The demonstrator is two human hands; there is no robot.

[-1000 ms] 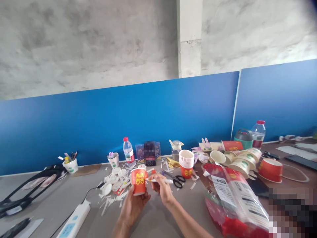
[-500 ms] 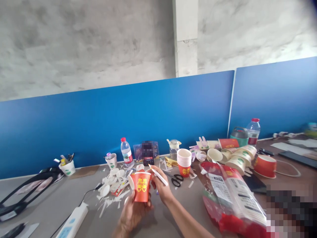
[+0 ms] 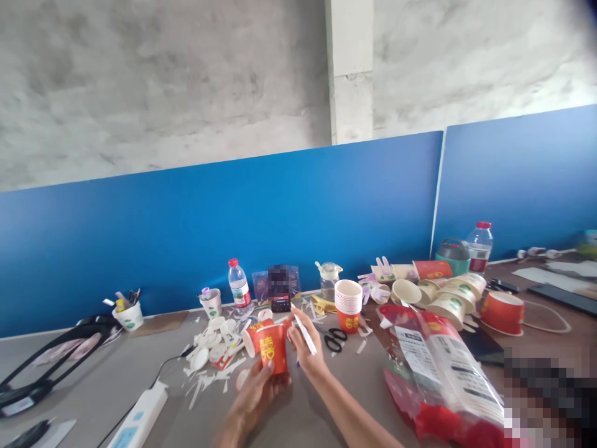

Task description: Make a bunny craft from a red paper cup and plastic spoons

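My left hand (image 3: 259, 389) is wrapped round a red paper cup (image 3: 273, 346) with a gold emblem, held upright just above the grey desk (image 3: 116, 373). My right hand (image 3: 305, 348) is pinched on a white pen (image 3: 304, 331), its fingers beside the cup's rim. Behind the cup lies another red cup on its side (image 3: 250, 337). White paper scraps and cut-out discs (image 3: 212, 348) are strewn to the left. A stack of red cups (image 3: 349, 305) and black scissors (image 3: 333, 339) sit just right of my hands.
A red plastic bag of cups (image 3: 438, 373) lies at right, with several loose cups (image 3: 443, 295) behind it. A water bottle (image 3: 239, 287), a white power strip (image 3: 137, 420) and a blue partition (image 3: 233, 224) bound the desk.
The cup sank a little toward the desk in my left hand. My right hand swung the pen from pointing sideways to tip-up beside the cup's rim.
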